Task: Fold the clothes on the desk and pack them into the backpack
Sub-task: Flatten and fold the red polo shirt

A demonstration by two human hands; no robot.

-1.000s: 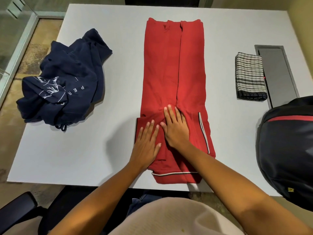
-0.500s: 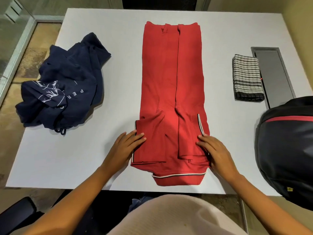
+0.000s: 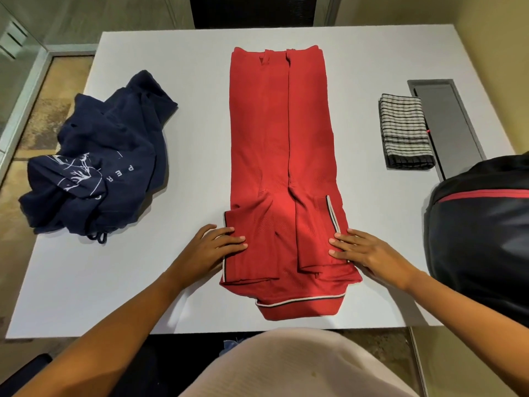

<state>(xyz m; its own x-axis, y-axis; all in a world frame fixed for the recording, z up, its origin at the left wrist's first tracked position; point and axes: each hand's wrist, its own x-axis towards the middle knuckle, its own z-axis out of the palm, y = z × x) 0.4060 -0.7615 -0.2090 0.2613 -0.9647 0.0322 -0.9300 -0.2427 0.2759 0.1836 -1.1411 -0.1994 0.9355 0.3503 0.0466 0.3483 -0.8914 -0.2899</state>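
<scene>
The surface [image 3: 120, 285] is a flat, matte white rectangle with square corners. Down its middle lies the red shirt [image 3: 280, 138], folded into a long narrow strip that runs from the far side to the near edge. Its cloth is a fine mesh-like knit. The two side folds meet in a seam line along the centre, and narrow white-and-dark piping trims the sleeve ends and the band at the near end.

The backpack [image 3: 481, 230] bulges at the right edge of the surface, partly cut off by the frame. It is black with a slight sheen, rounded, and crossed by one thin red line. No writing on it can be read.

On the left sits the hoodie [image 3: 114, 156], a soft navy heap, crumpled and unfolded, well apart from the shirt. White letters "PER" run sideways across it, with the rest lost in a crease, beside a sketchy white line drawing. A dark cord loops out at its near edge.

A towel [image 3: 403, 130], white with thin dark checks and a dark hem, lies folded in a neat rectangle on the right. It touches a grey recessed panel [image 3: 449, 121] set into the surface.

The left hand [image 3: 209, 249] lies flat with straight fingers pressing the shirt's left edge. The right hand [image 3: 369, 252] does likewise on the right edge. Neither grips anything.
</scene>
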